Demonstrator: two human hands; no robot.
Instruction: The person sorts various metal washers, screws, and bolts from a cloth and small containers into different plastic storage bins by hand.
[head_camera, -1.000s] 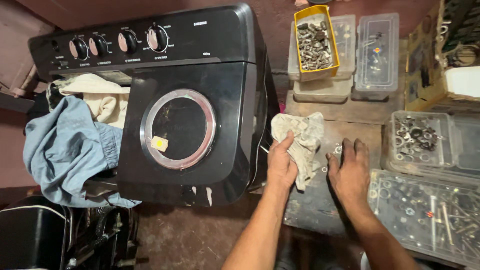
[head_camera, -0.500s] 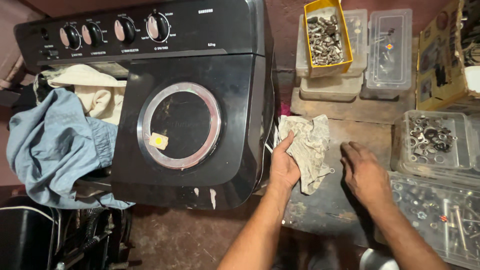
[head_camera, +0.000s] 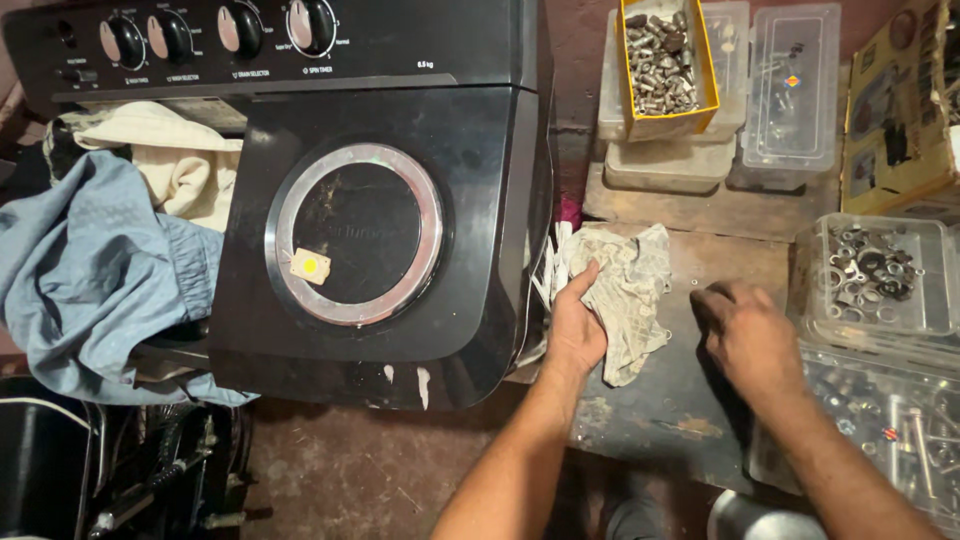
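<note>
1 head-worn camera looks steeply down from above, close over the dark surface (head_camera: 700, 400). It faces a black washing machine (head_camera: 380, 200) at left and clear parts boxes (head_camera: 870, 270) at right; both forearms enter from the bottom edge.

A black washing machine (head_camera: 330, 200) draped with blue cloth (head_camera: 90, 270) stands on a dim reddish-brown floor (head_camera: 370, 470) beside a dark, worn wooden surface (head_camera: 690, 400) against a maroon wall (head_camera: 580, 60).

A small pale square sticker with a yellow dot (head_camera: 308, 266) sits on the washing machine's round lid window. A yellow-and-black printed cardboard box (head_camera: 895, 120) stands at the worktop's far right, and a tiny orange-and-blue label (head_camera: 793, 80) lies inside a clear plastic case beside it.
</note>
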